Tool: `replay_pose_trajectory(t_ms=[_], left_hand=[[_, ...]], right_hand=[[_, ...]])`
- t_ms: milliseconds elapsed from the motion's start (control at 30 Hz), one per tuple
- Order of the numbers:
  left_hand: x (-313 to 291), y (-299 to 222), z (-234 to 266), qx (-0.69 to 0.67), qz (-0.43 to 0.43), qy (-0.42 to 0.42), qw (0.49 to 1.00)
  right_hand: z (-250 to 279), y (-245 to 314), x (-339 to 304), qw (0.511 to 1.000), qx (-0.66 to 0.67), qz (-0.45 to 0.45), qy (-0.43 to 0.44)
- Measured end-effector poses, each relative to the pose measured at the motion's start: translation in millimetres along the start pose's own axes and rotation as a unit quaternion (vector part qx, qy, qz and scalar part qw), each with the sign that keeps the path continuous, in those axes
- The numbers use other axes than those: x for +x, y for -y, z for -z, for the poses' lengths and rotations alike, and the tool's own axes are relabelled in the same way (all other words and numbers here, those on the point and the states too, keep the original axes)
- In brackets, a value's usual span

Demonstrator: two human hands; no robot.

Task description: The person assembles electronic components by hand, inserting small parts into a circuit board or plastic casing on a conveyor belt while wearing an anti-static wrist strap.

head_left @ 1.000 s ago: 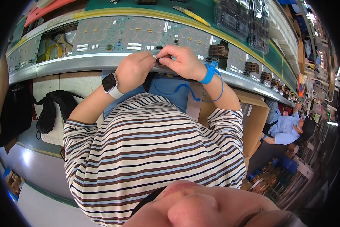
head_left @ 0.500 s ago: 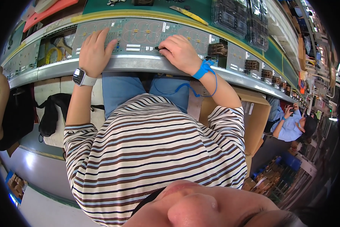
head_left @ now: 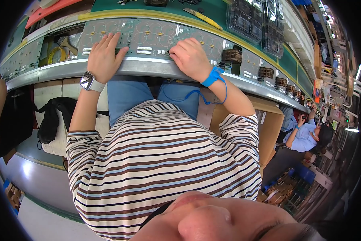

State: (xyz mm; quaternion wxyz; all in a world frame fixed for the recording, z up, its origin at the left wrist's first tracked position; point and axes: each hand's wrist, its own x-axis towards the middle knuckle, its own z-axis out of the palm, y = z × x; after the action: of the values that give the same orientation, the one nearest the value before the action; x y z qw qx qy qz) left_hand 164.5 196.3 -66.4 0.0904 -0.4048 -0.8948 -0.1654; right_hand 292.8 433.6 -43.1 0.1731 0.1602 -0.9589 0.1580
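Observation:
A long grey-green circuit board (head_left: 155,28), printed with rows of circles and carrying white connectors (head_left: 144,50), lies in the metal rail (head_left: 148,65) before me. My left hand (head_left: 105,59) rests flat over its left part, fingers spread, holding nothing. It wears a watch (head_left: 86,80). Toward the board's right half, my right hand (head_left: 191,59) has its thumb and fingers pinched together, tips down at the board close to its near edge. A small dark bit shows at those tips; what they hold is mostly hidden. A blue wrist strap (head_left: 215,76) with a coiled cord circles that wrist.
Beyond the rail, a yellow-handled knife (head_left: 204,19) and clear plastic trays (head_left: 244,22) lie on a green mat. A tape roll (head_left: 57,55) sits left of the board. Copper-coloured wound parts (head_left: 231,56) line the right. A cardboard box (head_left: 248,120) stands beside me; another person (head_left: 303,134) works farther right.
My left hand has shifted slightly right and down with its fingers still spread. My right hand stays pinched at nearly the same spot. The whole view has shifted a little.

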Motion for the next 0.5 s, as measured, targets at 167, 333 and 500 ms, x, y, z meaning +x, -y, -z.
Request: replay_pose_trajectory(t_ms=[167, 333, 500], left_hand=[[1.2, -0.7, 0.5, -0.006, -0.004, -0.004, 1.0], [3.0, -2.4, 1.8, -0.009, -0.008, 0.004, 1.0], [3.5, -5.7, 3.8, 0.014, -0.007, 0.011, 1.0]], right_hand=[[0.6, 0.1, -1.1, 1.0, -0.014, 0.009, -0.003], [3.1, 3.2, 1.0, 0.999, -0.048, 0.008, 0.018], [4.5, 6.0, 6.8, 0.993, -0.098, 0.039, 0.044]])
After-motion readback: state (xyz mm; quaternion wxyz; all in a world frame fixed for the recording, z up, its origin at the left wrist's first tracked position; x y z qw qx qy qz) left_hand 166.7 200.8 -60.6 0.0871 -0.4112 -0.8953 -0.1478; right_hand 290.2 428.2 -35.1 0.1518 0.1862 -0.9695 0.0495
